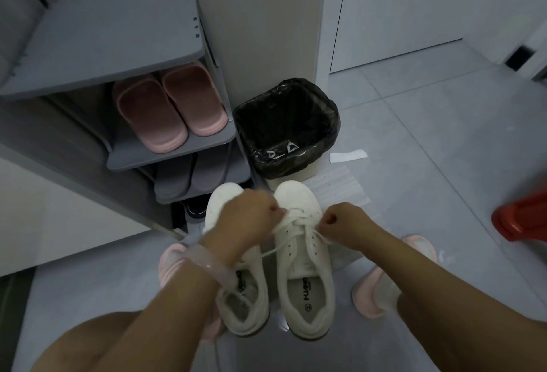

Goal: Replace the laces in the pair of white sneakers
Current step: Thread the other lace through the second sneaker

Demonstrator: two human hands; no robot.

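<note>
Both forearms reach down to two white sneakers side by side on the floor.

On the right sneaker [302, 256], the left hand [248, 217] and right hand [340, 223] each pinch a lace [321, 237] end near the lowest eyelets. Pulling both ends evenly should keep the lengths matched. The left sneaker [236, 291] waits beside it, a lined bin [287, 137] and shoe rack [177, 149] beyond.

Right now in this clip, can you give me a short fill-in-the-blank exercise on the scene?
1. Both hands, left hand and right hand, pull the lace of the ____ sneaker of the pair.
2. The slippers on the shoe rack are ____ in colour.
3. The bin is lined with a ____ bag.

Missing words: right; pink; black
</note>
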